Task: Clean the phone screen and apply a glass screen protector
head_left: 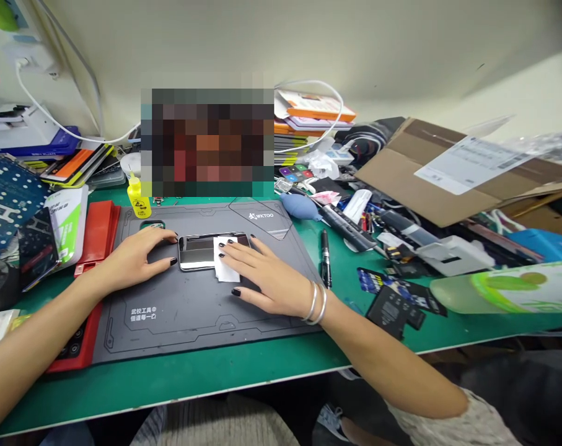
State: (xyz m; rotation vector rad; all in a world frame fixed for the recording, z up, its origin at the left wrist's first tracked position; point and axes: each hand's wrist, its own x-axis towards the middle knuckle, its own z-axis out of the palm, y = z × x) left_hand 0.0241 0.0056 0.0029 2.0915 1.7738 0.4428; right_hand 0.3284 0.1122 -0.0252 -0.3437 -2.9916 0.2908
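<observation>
Head: one phone (196, 252), two hands (134, 260) (266, 279)

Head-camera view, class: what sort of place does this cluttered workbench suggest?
Probably a phone repair workshop: a smartphone lies on a black repair mat on a green bench, near a loose phone battery and a blue air blower bulb.

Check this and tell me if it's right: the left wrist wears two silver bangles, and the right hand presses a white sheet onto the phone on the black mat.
Not right: the head view shows the two silver bangles on the right wrist, not the left. The rest stands: the right hand presses the white sheet onto the phone on the black mat.
</observation>
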